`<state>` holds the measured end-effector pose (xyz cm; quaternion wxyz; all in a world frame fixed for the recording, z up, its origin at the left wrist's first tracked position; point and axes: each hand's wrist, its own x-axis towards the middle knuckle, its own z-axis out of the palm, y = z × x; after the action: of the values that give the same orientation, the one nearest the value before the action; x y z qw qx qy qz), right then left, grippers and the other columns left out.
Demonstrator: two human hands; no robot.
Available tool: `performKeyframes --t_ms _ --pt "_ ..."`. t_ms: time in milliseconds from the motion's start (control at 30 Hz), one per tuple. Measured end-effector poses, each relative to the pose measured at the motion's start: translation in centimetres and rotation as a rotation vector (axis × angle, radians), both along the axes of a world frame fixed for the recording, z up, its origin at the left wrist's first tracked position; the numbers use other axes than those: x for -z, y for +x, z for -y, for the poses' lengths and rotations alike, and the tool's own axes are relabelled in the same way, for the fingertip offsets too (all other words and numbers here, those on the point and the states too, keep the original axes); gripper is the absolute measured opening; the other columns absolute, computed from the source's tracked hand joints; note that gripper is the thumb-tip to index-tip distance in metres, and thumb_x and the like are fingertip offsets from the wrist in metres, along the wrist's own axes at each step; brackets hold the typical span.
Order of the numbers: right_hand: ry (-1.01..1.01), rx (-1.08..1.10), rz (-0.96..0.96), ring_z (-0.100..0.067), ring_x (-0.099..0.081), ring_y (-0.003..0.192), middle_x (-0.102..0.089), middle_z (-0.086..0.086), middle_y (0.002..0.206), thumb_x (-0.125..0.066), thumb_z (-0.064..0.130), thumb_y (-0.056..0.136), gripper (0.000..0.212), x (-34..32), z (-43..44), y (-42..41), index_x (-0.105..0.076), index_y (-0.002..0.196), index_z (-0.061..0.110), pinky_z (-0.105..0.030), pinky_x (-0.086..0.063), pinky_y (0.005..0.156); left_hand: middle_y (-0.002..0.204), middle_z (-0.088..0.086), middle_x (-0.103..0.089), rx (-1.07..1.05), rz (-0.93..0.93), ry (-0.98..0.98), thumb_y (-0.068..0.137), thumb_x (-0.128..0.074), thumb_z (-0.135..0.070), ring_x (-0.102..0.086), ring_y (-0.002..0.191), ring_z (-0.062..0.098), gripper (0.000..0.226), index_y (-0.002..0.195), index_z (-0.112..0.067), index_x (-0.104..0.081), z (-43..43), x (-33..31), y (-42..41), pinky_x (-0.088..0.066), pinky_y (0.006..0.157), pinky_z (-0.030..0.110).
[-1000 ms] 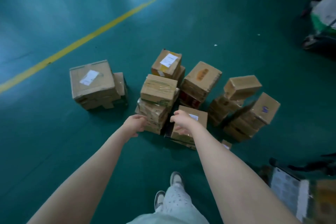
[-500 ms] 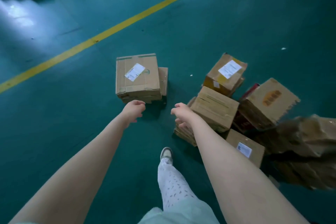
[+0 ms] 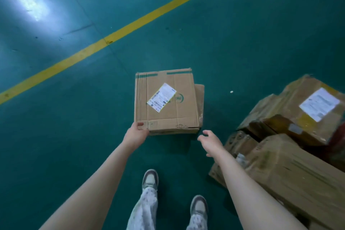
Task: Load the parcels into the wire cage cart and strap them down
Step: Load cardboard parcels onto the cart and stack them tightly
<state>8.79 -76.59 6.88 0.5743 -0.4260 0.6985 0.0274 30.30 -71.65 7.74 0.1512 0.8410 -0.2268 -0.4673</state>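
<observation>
A cardboard parcel (image 3: 166, 101) sits flat on the green floor (image 3: 74, 145) at the centre of view, its sealed top facing up. The top is nearly square, so no long axis is clear. Its shipping label (image 3: 162, 97) slants toward 1 o'clock. A smaller box (image 3: 200, 99) touches its 3 o'clock side. The left hand (image 3: 137, 133) grasps the parcel's 7 o'clock corner, thumb on top. The right hand (image 3: 211, 141) is released, fingers loose, just apart from the 5 o'clock corner. Stacked closed parcels (image 3: 291, 155), contents hidden, lie at 4 o'clock. A yellow line (image 3: 130, 26) runs from 9 toward 1 o'clock.
</observation>
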Motion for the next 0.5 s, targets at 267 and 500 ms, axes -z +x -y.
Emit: performKeyframes --t_ms 267,500 --pt "-0.074 0.251 -0.075 -0.029 -0.036 0.133 -0.03 -0.009 0.152 -0.042 0.028 0.097 0.058 13.2 6.6 4.8 -0.02 0.15 0.014 -0.035 -0.033 0.102 0.141 0.011 -0.04 -0.129 -0.006 0.079 0.092 -0.05 -0.023 -0.047 0.119 0.03 0.064 0.147 -0.011 -0.019 5.8 13.8 6.4 -0.037 0.086 0.031" --pt "-0.058 0.46 0.024 -0.022 -0.048 0.107 -0.048 -0.002 0.133 -0.049 0.027 0.095 0.051 15.7 6.5 6.7 -0.031 0.142 0.018 -0.034 -0.036 0.087 0.123 0.002 -0.045 -0.229 -0.141 0.155 0.088 -0.057 -0.031 -0.047 0.113 0.03 0.063 0.139 -0.015 -0.023 5.8 16.5 8.0 -0.044 0.09 0.051"
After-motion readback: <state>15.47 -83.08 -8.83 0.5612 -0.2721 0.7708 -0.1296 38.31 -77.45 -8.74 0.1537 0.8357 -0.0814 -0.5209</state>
